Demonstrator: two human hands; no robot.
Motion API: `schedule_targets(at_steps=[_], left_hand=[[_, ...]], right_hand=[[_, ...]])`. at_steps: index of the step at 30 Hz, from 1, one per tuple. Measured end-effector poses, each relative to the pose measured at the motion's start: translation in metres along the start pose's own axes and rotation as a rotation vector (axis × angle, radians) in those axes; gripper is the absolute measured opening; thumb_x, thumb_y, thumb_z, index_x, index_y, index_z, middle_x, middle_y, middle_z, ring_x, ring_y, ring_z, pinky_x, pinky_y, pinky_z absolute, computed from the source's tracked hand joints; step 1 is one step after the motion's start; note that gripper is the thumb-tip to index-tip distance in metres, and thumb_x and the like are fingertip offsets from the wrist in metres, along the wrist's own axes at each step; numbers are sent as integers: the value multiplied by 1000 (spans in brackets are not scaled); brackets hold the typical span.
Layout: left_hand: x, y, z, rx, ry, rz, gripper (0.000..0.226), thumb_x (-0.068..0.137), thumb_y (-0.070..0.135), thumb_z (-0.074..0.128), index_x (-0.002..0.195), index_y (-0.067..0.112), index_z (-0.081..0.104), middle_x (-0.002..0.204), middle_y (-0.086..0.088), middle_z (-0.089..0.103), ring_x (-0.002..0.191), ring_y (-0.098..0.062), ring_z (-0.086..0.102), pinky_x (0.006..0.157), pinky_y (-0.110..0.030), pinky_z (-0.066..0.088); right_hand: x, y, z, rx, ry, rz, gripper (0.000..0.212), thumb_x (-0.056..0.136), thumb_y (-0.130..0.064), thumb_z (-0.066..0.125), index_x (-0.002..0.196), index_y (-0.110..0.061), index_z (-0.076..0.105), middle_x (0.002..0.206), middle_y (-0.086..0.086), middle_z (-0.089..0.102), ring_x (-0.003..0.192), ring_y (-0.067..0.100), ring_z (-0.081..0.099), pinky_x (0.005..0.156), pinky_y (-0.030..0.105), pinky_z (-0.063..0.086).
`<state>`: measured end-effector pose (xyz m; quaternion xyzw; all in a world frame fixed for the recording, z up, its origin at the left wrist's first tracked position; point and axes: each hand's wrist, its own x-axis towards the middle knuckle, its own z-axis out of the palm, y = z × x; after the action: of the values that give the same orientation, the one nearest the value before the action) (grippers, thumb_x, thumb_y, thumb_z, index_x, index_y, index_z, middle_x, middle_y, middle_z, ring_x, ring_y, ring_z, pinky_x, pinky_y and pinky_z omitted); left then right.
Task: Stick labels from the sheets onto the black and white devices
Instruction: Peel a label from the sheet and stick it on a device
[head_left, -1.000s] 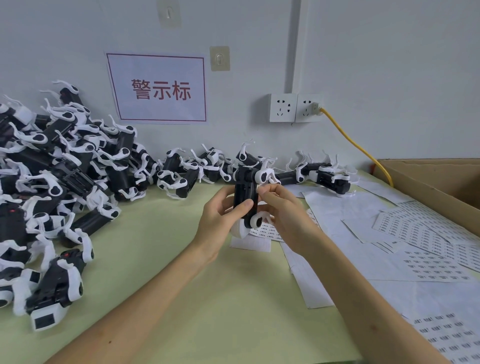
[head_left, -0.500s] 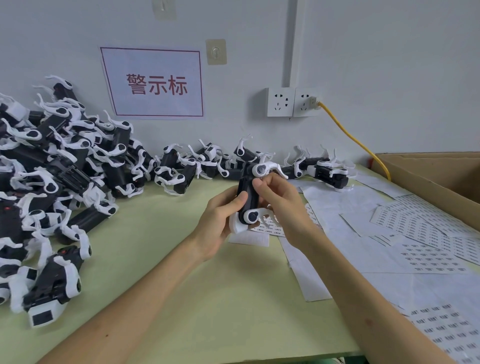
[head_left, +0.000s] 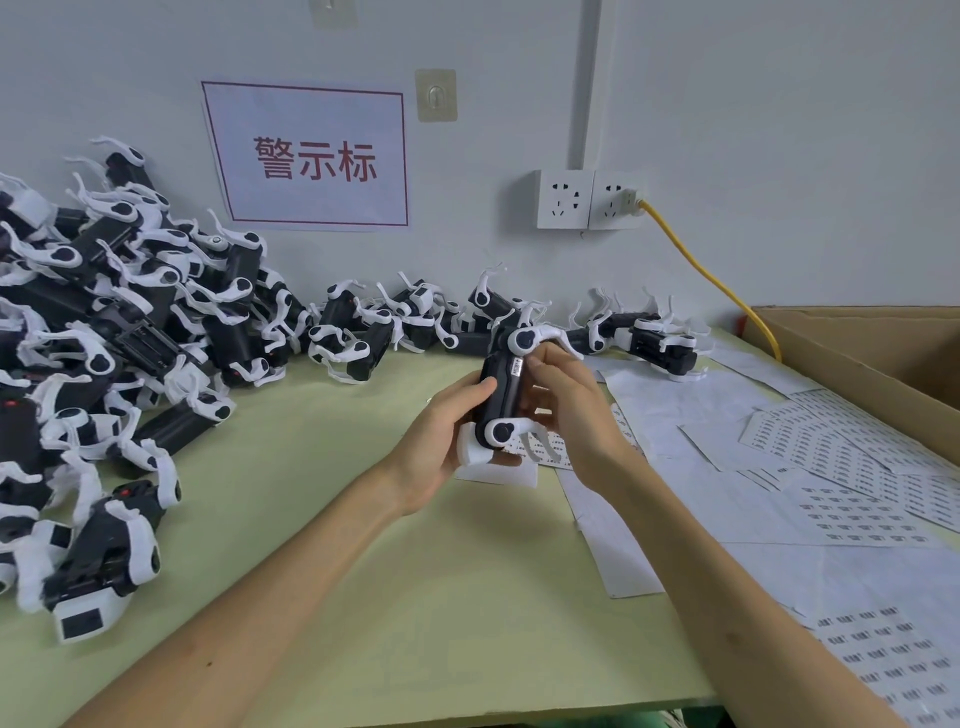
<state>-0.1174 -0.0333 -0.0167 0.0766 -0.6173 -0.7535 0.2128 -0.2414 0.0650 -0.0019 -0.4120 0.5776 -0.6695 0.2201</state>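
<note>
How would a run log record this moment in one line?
step: label on device | left hand: holds device | right hand: holds device, thumb beside label | label sheets: on table

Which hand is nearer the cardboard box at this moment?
Right. The right hand holds the device on the side facing the cardboard box; the left hand holds its opposite side, farther from the box.

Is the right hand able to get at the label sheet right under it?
Likely yes, once it lets go: the right hand and the left hand both grip the device, and the sheet lies just below, bare beside the right wrist.
</note>
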Motion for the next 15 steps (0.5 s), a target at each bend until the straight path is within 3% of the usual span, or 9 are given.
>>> schedule_targets(at_steps=[2, 5, 9, 12, 15], left_hand=[[1, 0, -2, 27, 27, -38, 42, 104, 34, 44, 135, 11, 60, 120, -12, 72, 102, -27, 68, 75, -41, 59], [1, -1, -3, 66, 26, -49, 48, 97, 41, 44, 131, 12, 61, 114, -9, 73, 99, -25, 68, 74, -42, 59], [1, -2, -2, 174, 46, -12, 48, 92, 48, 56, 130, 20, 62, 108, -3, 75, 99, -22, 73, 77, -43, 61], [2, -6, -1, 252, 115, 16, 50, 89, 52, 58, 126, 19, 64, 103, -3, 76, 94, -20, 72, 90, -44, 57], [2, -7, 1, 268, 128, 25, 52, 90, 54, 55, 126, 17, 63, 104, -9, 76, 89, -20, 72, 84, -36, 57]], right_hand=[[-1, -1, -1, 31, -68, 8, 13, 95, -13, 49, 82, -11, 47, 69, 0, 53, 61, 15, 48, 60, 35, 31], [-3, -2, 0, -6, -100, -19, 19, 86, -31, 57, 79, -16, 48, 64, -6, 52, 59, 12, 50, 56, 30, 35], [-3, 1, 2, -105, -101, -106, 29, 97, -34, 63, 80, -14, 50, 61, -9, 53, 59, 11, 49, 52, 18, 39], [-1, 3, 1, -149, -111, -114, 30, 102, -29, 60, 79, -13, 51, 61, -7, 54, 63, 15, 50, 53, 17, 40], [0, 5, 1, -175, -117, -126, 30, 103, -28, 59, 79, -12, 51, 63, -4, 55, 62, 16, 52, 54, 17, 41]])
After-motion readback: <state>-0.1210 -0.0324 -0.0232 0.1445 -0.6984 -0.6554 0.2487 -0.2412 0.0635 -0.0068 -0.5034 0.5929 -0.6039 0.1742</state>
